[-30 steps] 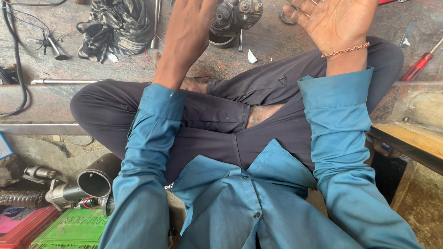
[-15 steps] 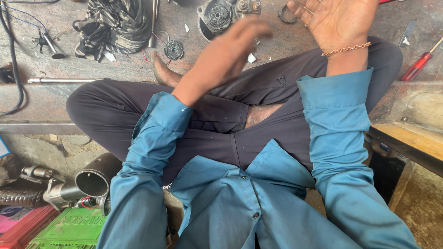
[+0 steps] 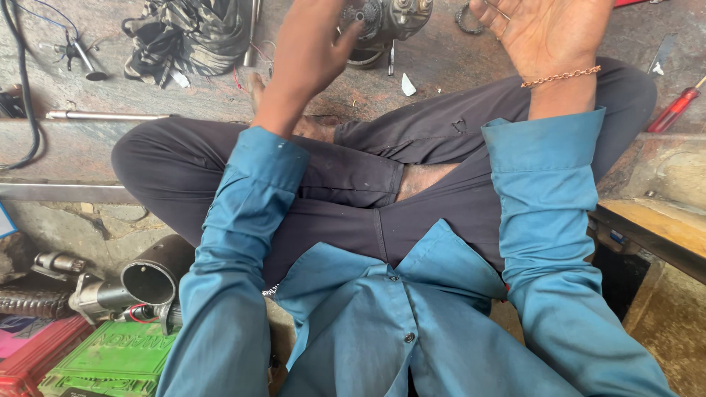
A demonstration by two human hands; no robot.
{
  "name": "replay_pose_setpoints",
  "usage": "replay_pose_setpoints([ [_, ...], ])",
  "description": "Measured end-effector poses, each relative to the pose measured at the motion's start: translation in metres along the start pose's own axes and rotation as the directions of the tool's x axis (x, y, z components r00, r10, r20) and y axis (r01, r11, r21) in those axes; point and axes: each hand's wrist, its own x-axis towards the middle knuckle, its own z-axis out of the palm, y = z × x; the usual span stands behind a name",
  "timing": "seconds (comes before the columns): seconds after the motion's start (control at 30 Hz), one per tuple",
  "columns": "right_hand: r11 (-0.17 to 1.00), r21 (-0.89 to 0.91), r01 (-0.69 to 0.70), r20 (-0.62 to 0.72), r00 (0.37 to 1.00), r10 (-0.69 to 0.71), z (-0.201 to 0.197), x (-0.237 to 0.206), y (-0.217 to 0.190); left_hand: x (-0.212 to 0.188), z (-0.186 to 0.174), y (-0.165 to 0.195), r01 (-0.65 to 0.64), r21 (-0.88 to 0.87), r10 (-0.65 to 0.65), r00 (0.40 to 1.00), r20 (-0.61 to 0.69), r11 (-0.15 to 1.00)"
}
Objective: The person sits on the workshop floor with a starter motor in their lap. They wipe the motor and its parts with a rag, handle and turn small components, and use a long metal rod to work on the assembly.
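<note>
I sit cross-legged in dark trousers (image 3: 412, 154) and a blue shirt. My left hand (image 3: 309, 44) reaches forward to a grey metal motor assembly (image 3: 390, 16) on the stone floor at the top edge. Its fingertips touch or nearly touch the part, and the frame edge cuts off the top of the hand. My right hand (image 3: 544, 29) is raised at the top right, palm towards me and fingers spread, holding nothing. A thin chain bracelet (image 3: 560, 75) circles its wrist.
A red-handled screwdriver (image 3: 673, 110) lies at the right, a metal rod (image 3: 110, 115) at the left, and a dark tangled bundle (image 3: 191, 33) behind it. A black cylinder housing (image 3: 151, 276), a green box (image 3: 110, 360) and a red box (image 3: 29, 353) sit bottom left. A wooden board (image 3: 662, 228) juts in right.
My left hand dropped and swung right half a second ago, and has now risen again to the motor assembly. My right hand has stayed raised and open.
</note>
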Motion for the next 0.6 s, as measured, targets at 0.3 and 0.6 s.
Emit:
replay_pose_setpoints([
  [0.3, 0.998, 0.061, 0.007, -0.036, 0.999, -0.005, -0.009, -0.003, 0.005, 0.004, 0.034, -0.009, -0.033, 0.102, 0.030, 0.999, 0.027, 0.994],
  [0.6, 0.996, 0.073, 0.042, -0.017, 0.999, -0.041, -0.048, -0.005, 0.014, 0.002, 0.047, -0.014, -0.080, 0.101, 0.082, 0.997, -0.007, 0.992],
])
